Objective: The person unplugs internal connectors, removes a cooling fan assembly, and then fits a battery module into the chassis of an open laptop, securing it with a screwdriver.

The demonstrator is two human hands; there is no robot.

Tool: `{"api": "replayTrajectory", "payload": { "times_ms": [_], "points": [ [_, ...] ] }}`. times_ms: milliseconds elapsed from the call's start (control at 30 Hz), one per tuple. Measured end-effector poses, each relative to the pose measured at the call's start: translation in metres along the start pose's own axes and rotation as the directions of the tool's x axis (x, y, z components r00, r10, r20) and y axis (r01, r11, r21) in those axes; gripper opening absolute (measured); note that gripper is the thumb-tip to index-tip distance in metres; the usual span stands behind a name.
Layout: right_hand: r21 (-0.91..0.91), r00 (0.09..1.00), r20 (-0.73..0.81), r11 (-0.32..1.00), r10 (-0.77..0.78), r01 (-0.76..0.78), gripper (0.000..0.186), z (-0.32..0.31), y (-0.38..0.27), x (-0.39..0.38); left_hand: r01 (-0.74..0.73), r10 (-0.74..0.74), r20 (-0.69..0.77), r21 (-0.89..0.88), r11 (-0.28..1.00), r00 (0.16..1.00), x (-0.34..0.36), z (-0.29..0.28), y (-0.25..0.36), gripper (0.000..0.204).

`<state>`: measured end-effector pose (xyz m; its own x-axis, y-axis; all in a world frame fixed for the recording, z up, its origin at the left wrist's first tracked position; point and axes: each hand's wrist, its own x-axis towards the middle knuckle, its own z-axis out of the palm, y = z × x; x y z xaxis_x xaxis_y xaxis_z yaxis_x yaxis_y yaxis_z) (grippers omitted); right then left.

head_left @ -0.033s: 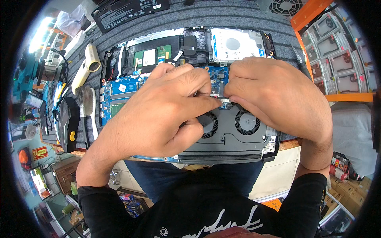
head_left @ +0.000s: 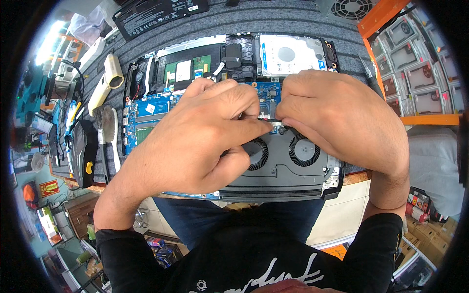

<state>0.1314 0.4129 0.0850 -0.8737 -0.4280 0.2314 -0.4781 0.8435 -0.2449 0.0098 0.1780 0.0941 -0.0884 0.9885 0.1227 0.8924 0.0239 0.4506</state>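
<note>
An opened laptop base [head_left: 288, 176] lies in front of me, its blue circuit board [head_left: 155, 107] and two round cooling fans [head_left: 304, 150] exposed. My left hand [head_left: 205, 132] reaches over the board, fingers curled, its index fingertip pressed at a small white connector [head_left: 277, 125] above the fans. From the other side my right hand [head_left: 337, 115] meets it there, fingers closed in a pinch. Whatever sits between the fingertips is too small and hidden to name. Beyond my right hand is a silver hard drive [head_left: 292, 54] in the base's far right corner.
On the ribbed grey mat [head_left: 234, 22] lie a laptop battery [head_left: 156, 18] at the back and a cream-coloured handheld tool [head_left: 106, 82] at left. Nearby are a bristle brush [head_left: 101, 132], a white-handled brush [head_left: 115, 139] and a black-and-yellow tool [head_left: 85, 152]. An orange-framed rack [head_left: 415, 119] stands at right.
</note>
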Motion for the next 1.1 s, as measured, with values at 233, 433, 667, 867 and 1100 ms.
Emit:
{"api": "replayTrajectory", "payload": {
  "times_ms": [233, 433, 667, 867, 1100],
  "points": [
    [0.079, 0.999, 0.002, 0.996, 0.049, -0.049, 0.015, -0.009, -0.010, -0.004, 0.004, -0.004, -0.006, 0.006, 1.000, 1.000, 0.000, -0.001, 0.000, 0.051],
    [0.133, 1.000, 0.003, 0.991, 0.011, -0.011, 0.021, -0.007, -0.010, -0.007, 0.042, -0.044, -0.090, -0.027, 0.999, 0.995, -0.009, -0.008, -0.009, 0.052],
    [0.195, 0.993, 0.093, 0.977, 0.071, -0.088, 0.035, -0.008, -0.021, -0.002, 0.093, -0.089, -0.245, 0.004, 0.996, 0.965, -0.030, -0.025, -0.026, 0.050],
    [0.108, 0.946, 0.246, 0.964, 0.210, -0.242, 0.044, -0.029, -0.043, 0.000, 0.175, -0.142, -0.367, 0.057, 0.983, 0.919, -0.046, -0.049, -0.027, 0.046],
    [0.114, 0.914, 0.243, 0.926, 0.324, -0.359, 0.045, -0.023, -0.059, 0.000, 0.139, -0.088, -0.333, 0.134, 0.981, 0.939, -0.066, -0.063, -0.043, 0.046]
  ]
}}
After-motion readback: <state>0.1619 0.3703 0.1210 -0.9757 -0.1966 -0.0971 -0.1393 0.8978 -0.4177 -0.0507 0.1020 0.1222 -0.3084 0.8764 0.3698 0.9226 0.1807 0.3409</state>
